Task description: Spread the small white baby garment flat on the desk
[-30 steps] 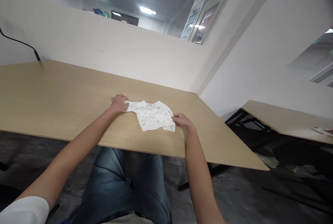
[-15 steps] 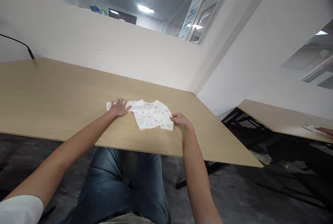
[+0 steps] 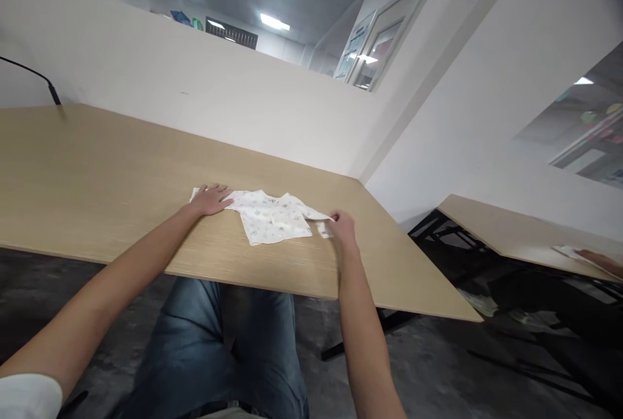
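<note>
A small white shirt (image 3: pixel 273 219) with a scattered print lies on the wooden table (image 3: pixel 160 166), its neckline toward the wall. My left hand (image 3: pixel 212 200) lies flat with fingers spread over the sleeve on the left, covering much of it. On the other side, my right hand (image 3: pixel 343 224) pinches the end of the right sleeve and holds it drawn outward. Part of that sleeve hangs or folds below the fingers, close to the tabletop.
A white wall (image 3: pixel 219 101) rises behind the table. At the back left a thin black cable (image 3: pixel 52 91) reaches the tabletop. To the right stands a second table (image 3: pixel 516 224), where another person's hand (image 3: pixel 601 262) rests by a white cloth (image 3: pixel 567 251).
My right hand has drawn the right sleeve outward, away from the shirt's body, where it lay folded against the side before. My left hand stays flat on the left sleeve.
</note>
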Demonstrator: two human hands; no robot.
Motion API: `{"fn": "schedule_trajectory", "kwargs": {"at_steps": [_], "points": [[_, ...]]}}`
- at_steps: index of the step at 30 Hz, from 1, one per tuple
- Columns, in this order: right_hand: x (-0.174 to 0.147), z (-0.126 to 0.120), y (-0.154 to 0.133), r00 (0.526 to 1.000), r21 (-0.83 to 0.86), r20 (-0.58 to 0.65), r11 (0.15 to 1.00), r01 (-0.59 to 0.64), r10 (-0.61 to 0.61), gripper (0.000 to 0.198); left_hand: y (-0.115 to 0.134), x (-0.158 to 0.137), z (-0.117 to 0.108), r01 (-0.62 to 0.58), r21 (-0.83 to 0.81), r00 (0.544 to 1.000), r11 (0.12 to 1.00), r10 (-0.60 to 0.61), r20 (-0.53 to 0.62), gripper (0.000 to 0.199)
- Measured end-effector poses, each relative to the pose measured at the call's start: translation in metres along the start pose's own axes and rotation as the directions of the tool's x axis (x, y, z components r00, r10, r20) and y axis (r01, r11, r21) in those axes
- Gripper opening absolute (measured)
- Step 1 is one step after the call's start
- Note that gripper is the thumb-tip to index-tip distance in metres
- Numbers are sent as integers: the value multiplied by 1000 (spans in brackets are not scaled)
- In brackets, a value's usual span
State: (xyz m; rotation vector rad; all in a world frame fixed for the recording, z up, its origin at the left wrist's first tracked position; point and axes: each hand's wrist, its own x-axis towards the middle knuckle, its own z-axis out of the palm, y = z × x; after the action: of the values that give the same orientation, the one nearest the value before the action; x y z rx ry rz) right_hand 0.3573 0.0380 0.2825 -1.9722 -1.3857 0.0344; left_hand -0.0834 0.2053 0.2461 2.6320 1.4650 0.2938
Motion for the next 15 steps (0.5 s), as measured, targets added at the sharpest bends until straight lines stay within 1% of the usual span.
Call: {"fn": "schedule_trajectory", "kwargs": {"at_steps": [1,2,3,4,6,7,9,10,12,14,15], "points": [[0,-3,0,993,-18,-104,999,49,-51,17,1,-1,0,3,1,1000,1000,-3,-8,71],[-1,-7,1,981,-47,-159,994,101,-107,19,2,-2,-1,5,2,1000,1000,-5,-19,69],[-4,-11,4,973,-82,-161,985,151,-163,21,3,-4,-2,7,2,999,1000,-7,-35,68],[-9,-14,7,973,-117,-99,973,197,-209,21,5,-5,-3,6,2,999,1000,-6,-54,65],[-22,-20,17,970,-174,51,954,245,-239,25,12,-9,-7,7,-5,996,1000,-8,-93,62],[-28,-21,22,966,-187,94,948,256,-242,32,17,-10,-8,11,-15,994,1000,-12,-104,62],[-37,-20,30,959,-167,129,947,273,-254,41,30,-11,-9,39,-35,995,999,-42,-95,66],[-38,-17,31,955,-145,137,948,282,-263,43,38,-11,-8,75,-45,994,996,-79,-75,68],[-33,-7,27,950,-106,167,953,284,-265,43,53,-9,-1,189,-60,982,980,-190,-18,73],[-20,9,16,947,-112,244,965,239,-207,39,62,-6,8,301,-74,954,951,-300,22,78],[-12,18,10,942,-138,302,971,197,-148,35,63,-4,12,336,-81,942,938,-335,30,80]]}}
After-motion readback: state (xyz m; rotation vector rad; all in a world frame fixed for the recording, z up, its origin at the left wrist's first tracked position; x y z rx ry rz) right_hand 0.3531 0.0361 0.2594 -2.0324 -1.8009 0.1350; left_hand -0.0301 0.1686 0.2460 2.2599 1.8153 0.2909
